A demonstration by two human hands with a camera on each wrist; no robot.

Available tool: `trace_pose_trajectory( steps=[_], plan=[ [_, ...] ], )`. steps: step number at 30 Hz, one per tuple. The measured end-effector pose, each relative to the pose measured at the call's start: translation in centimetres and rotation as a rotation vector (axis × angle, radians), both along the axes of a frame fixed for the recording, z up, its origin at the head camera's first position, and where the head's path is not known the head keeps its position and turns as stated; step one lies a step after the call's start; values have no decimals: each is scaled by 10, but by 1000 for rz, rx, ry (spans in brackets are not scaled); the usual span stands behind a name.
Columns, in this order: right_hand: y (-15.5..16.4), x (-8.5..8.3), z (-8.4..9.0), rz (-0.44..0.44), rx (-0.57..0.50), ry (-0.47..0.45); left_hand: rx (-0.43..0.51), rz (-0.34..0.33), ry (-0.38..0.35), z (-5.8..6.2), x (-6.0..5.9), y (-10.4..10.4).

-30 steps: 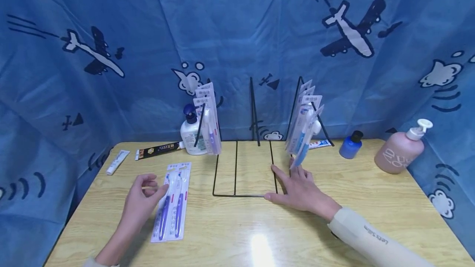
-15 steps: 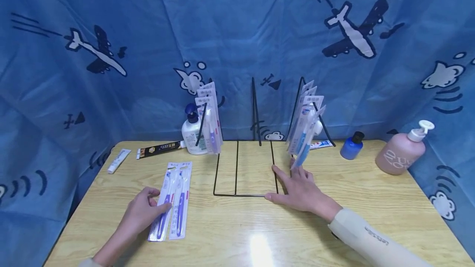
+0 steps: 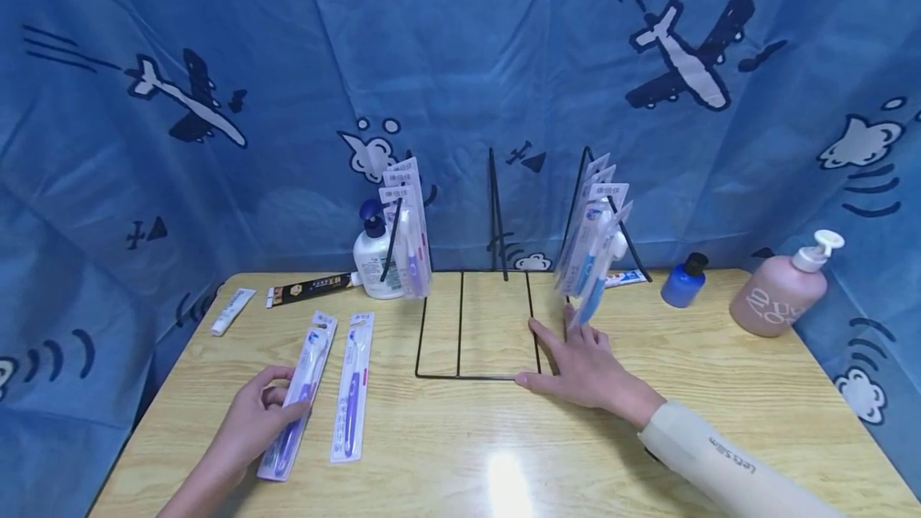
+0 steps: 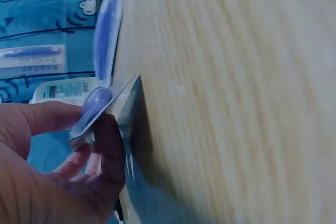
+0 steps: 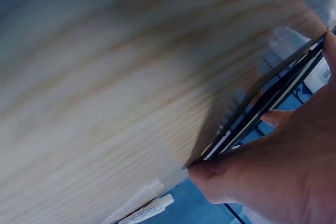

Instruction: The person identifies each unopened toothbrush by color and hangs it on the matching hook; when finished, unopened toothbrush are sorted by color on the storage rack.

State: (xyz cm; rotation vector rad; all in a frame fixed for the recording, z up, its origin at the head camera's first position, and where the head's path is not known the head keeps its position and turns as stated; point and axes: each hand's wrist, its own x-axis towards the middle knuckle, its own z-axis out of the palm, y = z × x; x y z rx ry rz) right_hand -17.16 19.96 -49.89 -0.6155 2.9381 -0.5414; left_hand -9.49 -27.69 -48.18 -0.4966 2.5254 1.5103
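My left hand pinches the lower part of a packaged purple toothbrush at the table's front left, thumb on top and fingers under it. In the left wrist view the same hand lifts that pack's edge off the wood. A second purple toothbrush pack lies flat just to its right. My right hand lies flat with straight fingers on the base of the black wire rack. The right wrist view shows this hand against the rack's wires. More packs hang on the rack's left and right hooks.
A white pump bottle, a black toothpaste box and a white tube stand at the back left. A blue bottle and a pink pump bottle are at the back right. Blue printed cloth encloses the table.
My left hand has taken hold of one toothbrush pack and drawn it left and toward the front edge, apart from the other pack. The right hand has stayed on the rack.
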Motion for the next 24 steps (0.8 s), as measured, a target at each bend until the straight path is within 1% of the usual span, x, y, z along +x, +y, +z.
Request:
trace_pose_trajectory(
  steps=[3, 5, 6, 9, 15, 18, 21, 24],
  plan=[
    [0, 0, 2, 4, 10, 7, 93, 5, 19, 3, 5, 2],
    [-1, 1, 3, 6, 14, 11, 158, 10, 66, 4, 9, 6],
    [-1, 1, 5, 4, 15, 4, 187, 9, 98, 5, 10, 8],
    [0, 2, 5, 10, 22, 19, 264, 3, 228, 7, 14, 18],
    [0, 1, 3, 8, 25, 15, 364, -65, 478, 17, 20, 39],
    [0, 1, 4, 3, 27, -6, 417, -95, 606, 26, 21, 50],
    [1, 0, 4, -2, 34, -16, 450, -126, 698, 37, 22, 59],
    [0, 0, 4, 1, 39, -11, 488, -187, 772, 48, 24, 68]
  ],
)
